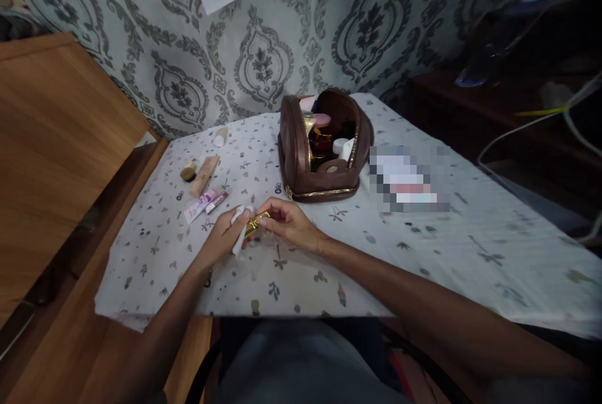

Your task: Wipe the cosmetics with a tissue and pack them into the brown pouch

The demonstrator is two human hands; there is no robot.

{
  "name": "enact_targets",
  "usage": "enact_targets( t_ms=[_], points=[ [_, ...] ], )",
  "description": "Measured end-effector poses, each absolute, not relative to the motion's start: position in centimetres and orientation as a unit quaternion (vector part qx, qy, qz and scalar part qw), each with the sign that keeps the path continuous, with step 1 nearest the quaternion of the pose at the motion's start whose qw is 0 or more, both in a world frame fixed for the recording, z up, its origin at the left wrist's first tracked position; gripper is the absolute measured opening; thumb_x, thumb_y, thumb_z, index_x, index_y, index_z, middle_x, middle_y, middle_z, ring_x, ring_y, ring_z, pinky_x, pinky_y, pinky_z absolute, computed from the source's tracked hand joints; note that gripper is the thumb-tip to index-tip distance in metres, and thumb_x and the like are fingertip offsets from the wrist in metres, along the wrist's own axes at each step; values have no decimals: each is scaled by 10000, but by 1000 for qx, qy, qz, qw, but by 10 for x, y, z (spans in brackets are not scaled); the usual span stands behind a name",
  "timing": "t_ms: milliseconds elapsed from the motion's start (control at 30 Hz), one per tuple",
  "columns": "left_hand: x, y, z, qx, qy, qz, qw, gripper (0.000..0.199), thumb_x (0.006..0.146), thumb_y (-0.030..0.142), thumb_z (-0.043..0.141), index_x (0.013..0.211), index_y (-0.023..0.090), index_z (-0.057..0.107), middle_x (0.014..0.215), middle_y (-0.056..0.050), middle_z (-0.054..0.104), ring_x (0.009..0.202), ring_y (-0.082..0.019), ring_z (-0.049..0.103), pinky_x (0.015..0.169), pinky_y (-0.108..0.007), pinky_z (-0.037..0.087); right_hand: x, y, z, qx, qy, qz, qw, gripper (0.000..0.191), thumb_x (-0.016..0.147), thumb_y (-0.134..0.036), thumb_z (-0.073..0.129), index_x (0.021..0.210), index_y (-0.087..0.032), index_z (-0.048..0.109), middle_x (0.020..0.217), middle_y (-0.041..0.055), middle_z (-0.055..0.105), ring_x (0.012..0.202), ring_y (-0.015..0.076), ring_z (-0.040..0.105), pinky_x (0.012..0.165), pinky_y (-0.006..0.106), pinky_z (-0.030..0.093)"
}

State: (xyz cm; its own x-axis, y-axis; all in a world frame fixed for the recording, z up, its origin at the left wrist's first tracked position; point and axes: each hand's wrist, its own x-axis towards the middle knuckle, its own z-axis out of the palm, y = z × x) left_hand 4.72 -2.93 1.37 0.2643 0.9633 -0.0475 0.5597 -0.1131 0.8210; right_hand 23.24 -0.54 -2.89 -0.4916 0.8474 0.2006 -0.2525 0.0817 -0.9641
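Gold-coloured slim case (257, 221), held between two bare hands above a printed tablecloth (296, 278).
Long axis: slanted, one end low toward the left hand (222, 234), the other raised and farther from the body, at the right hand (294, 226). Left hand: fingers closed round white tissue (239, 242) and the lower end of the slim case; fingertips partly hidden. Right hand: thumb and forefinger pinching the upper end, remaining fingers curled. Both hands in contact, neither nearer; the slim case bridges the gap, left palm to right fingertips. Adjacent: pink-and-white tube (200, 206), just beyond the left hand, apart from it; brown bag (324, 181), unzipped and upright, beyond the right hand, not touching it.
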Motion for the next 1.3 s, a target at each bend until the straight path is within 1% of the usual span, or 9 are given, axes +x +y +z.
enact_targets(
  t_ms=[100, 200, 333, 600, 767, 933, 1067, 1200, 1300],
  points=[
    [52, -33, 14, 741, 557, 252, 277, 390, 1000, 501, 360, 795, 204, 509, 655, 11, 569, 612, -161, 552, 616, -280, 434, 231, -7, -30, -283, -572, 628, 445, 440, 764, -592, 736, 797, -195, 548, 635, -51, 568, 540, 88, 517, 520, 217, 407],
    [55, -39, 13, 814, 531, 191, 139, 242, 981, 422, 460, 1034, 205, 552, 912, -41, 653, 855, -211, 636, 711, -301, 466, 230, -8, -30, -310, -540, 642, 448, 463, 746, -602, 746, 763, -201, 516, 599, -52, 575, 485, 86, 517, 439, 201, 360],
    [53, -41, 7, 834, 535, 126, 50, 301, 952, 365, 537, 1209, 213, 501, 1085, -81, 657, 980, -245, 655, 705, -307, 472, 229, -6, -31, -319, -497, 677, 440, 521, 681, -643, 768, 739, -201, 498, 601, -31, 626, 433, 78, 510, 379, 189, 323],
    [40, -33, 11, 775, 569, 178, 210, 267, 842, 423, 664, 902, 223, 497, 697, 42, 597, 639, -164, 552, 593, -258, 405, 228, -4, -29, -320, -423, 716, 454, 547, 650, -645, 786, 711, -203, 471, 554, -48, 620, 393, 57, 463, 359, 173, 257],
    [49, -37, 11, 718, 525, 319, 328, 321, 869, 501, 590, 928, 186, 560, 818, -3, 624, 761, -164, 561, 706, -272, 464, 232, -6, -21, -259, -404, 757, 444, 499, 588, -483, 890, 908, -167, 672, 687, -41, 652, 468, 40, 471, 400, 177, 274],
    [57, -41, 6, 637, 580, 344, 372, 469, 948, 626, 380, 731, 220, 474, 537, 45, 455, 469, -120, 410, 469, -257, 346, 234, -6, -21, -238, -409, 771, 427, 501, 608, -436, 891, 991, -166, 715, 684, -47, 620, 487, 35, 454, 421, 178, 271],
    [64, -45, 6, 703, 592, 318, 232, 427, 990, 553, 357, 754, 220, 485, 594, 24, 523, 573, -152, 523, 582, -272, 416, 233, -5, -25, -262, -431, 750, 428, 452, 618, -498, 872, 832, -165, 654, 602, -63, 590, 432, 40, 443, 371, 175, 240],
    [71, -48, 0, 783, 579, 218, 59, 309, 983, 486, 465, 1073, 198, 536, 884, -53, 666, 808, -219, 657, 672, -303, 458, 231, -6, -25, -293, -426, 735, 440, 486, 593, -531, 866, 716, -184, 549, 541, -77, 560, 385, 41, 418, 336, 169, 204],
    [69, -49, -6, 805, 566, 177, 9, 345, 979, 411, 502, 1242, 191, 470, 1067, -107, 669, 955, -255, 680, 681, -311, 476, 231, -5, -23, -303, -393, 740, 454, 495, 560, -503, 882, 717, -184, 537, 536, -77, 561, 386, 35, 405, 337, 163, 174]
  ],
)
